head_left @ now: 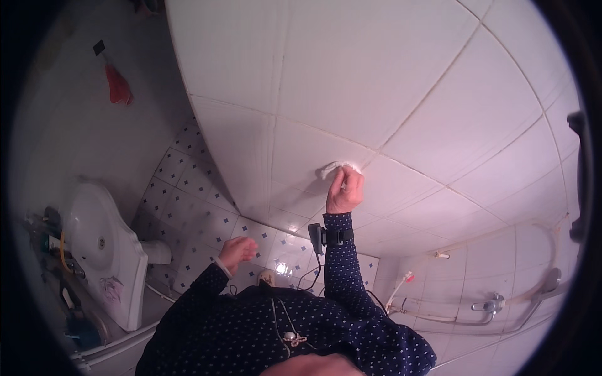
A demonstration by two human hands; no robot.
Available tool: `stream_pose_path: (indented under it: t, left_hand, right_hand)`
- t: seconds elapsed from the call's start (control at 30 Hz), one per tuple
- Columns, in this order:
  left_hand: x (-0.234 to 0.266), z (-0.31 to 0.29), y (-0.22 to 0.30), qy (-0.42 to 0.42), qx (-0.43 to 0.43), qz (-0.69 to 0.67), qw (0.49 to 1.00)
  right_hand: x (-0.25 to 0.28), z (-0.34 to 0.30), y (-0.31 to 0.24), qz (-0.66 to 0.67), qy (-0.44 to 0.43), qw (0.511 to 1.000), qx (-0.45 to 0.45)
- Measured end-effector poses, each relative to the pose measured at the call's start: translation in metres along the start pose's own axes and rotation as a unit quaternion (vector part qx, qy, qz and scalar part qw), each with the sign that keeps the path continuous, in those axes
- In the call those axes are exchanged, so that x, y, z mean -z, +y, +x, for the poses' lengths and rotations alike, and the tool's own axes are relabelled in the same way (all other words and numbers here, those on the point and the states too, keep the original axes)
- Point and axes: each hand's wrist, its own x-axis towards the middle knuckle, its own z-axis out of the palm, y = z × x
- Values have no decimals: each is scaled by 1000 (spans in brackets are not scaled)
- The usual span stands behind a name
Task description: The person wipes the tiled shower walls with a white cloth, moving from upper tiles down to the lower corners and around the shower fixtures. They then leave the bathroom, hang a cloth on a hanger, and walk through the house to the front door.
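My right hand (345, 190) is raised in front of me, its fingers closed on a crumpled white cloth (330, 168). The cloth is pressed against the white tiled wall (370, 81), near a corner where grout lines meet. Most of it is hidden behind my fingers. A black strap with a small dark device (318, 238) sits round my right wrist, and a cable hangs from it. Lower and to the left, my left hand (237, 253) hangs away from the wall with nothing in it, fingers stretched forward. A light band circles that wrist.
At left stands a white washbasin (94, 238) beside a counter with bottles. A red item (118, 85) hangs on the left wall. Shower taps (489, 305) and a hose are at right. The patterned floor (207, 219) reflects light.
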Motion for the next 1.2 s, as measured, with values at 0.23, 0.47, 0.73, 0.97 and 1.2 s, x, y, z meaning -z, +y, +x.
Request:
stream_pose_path:
  t: [0.23,0.47,0.73,0.97,1.2]
  left_hand:
    - [29,-9,-18,56,-31,-86,994]
    - [25,-1,-28,70,-22,-109,991]
    - [25,-1,-23,67,-8,-85,994]
    - [41,-3,-32,73,6,-76,994]
    - [65,19,-57,67,78,-50,993]
  right_hand:
    - [-103,0,-102,65,-3,991,114]
    - [-111,-16,-115,-1,-119,984,132]
    - [-102,-16,-96,11,-84,990,113]
    - [-63,-67,-33,-92,-185,977,57]
    - [23,-34,46,-110,-57,992,0]
